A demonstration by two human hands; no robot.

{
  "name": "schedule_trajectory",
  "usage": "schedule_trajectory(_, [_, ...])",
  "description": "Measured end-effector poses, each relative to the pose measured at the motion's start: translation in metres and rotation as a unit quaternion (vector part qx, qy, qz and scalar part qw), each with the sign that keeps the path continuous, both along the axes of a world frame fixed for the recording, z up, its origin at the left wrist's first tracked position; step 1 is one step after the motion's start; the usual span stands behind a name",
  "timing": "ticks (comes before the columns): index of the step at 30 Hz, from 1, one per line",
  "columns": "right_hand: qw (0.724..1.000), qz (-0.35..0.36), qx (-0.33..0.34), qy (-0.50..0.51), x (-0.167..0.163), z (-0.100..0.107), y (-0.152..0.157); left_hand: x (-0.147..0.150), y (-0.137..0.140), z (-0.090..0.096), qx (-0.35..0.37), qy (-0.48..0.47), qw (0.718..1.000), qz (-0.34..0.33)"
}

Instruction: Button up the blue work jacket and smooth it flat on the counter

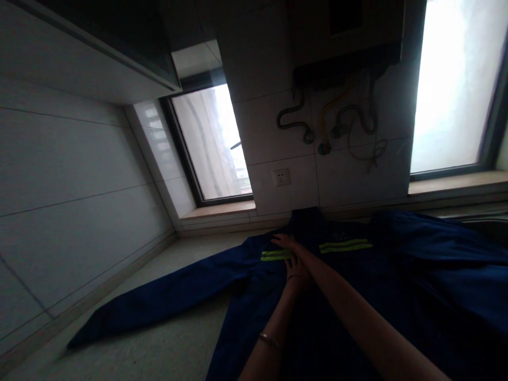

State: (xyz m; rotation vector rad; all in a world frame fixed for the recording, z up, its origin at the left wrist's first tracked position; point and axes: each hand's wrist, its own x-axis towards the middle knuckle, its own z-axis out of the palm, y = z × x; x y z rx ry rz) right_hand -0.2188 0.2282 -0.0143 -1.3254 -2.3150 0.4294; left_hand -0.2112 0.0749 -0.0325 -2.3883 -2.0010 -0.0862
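Observation:
A dark blue work jacket (254,296) lies spread on a pale countertop, its collar toward the wall and one sleeve (170,291) stretched out to the left. Yellow-green reflective bands (346,245) cross its chest. My right hand (284,241) reaches over to the left side of the chest and rests on the cloth, fingers stretched out. Just below it, my left hand (297,274), with a bracelet on the forearm, lies on the jacket by the left band, its fingers apart. The right forearm crosses over part of the left hand. Neither hand visibly grips the cloth.
The countertop (159,352) meets a tiled wall. A socket (281,177) sits between two windows. Pipes (293,124) hang beneath a dark wall-mounted appliance (345,47). A cabinet (87,47) juts out at upper left. At the far right, a dark recessed edge shows beyond the jacket.

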Motion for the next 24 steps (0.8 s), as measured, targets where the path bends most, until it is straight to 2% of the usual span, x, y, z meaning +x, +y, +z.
schedule_trajectory(3, [0.991, -0.104, 0.058, 0.065, 0.032, 0.013, 0.008, 0.004, -0.002, 0.003, 0.005, -0.036, 0.999, 0.023])
schedule_trajectory(6, [0.962, -0.229, 0.099, 0.112, 0.079, 0.024, 0.020, 0.006, -0.003, 0.003, 0.013, -0.050, 0.998, 0.034])
schedule_trajectory(9, [0.932, -0.322, 0.099, 0.131, 0.119, 0.027, 0.031, 0.006, -0.004, 0.003, 0.011, -0.054, 0.998, 0.037])
schedule_trajectory(11, [0.922, -0.354, 0.084, 0.130, 0.134, 0.026, 0.037, 0.006, -0.005, 0.002, 0.010, -0.056, 0.998, 0.036])
schedule_trajectory(15, [0.922, -0.365, 0.062, 0.117, 0.147, 0.023, 0.046, 0.005, -0.007, 0.004, 0.010, -0.055, 0.998, 0.033])
schedule_trajectory(19, [0.933, -0.338, 0.047, 0.116, 0.159, 0.027, 0.056, 0.006, -0.005, 0.007, 0.001, -0.065, 0.997, 0.051])
schedule_trajectory(24, [0.945, -0.287, 0.090, 0.132, 0.171, 0.045, 0.060, 0.005, -0.005, 0.008, 0.014, -0.068, 0.997, 0.033])
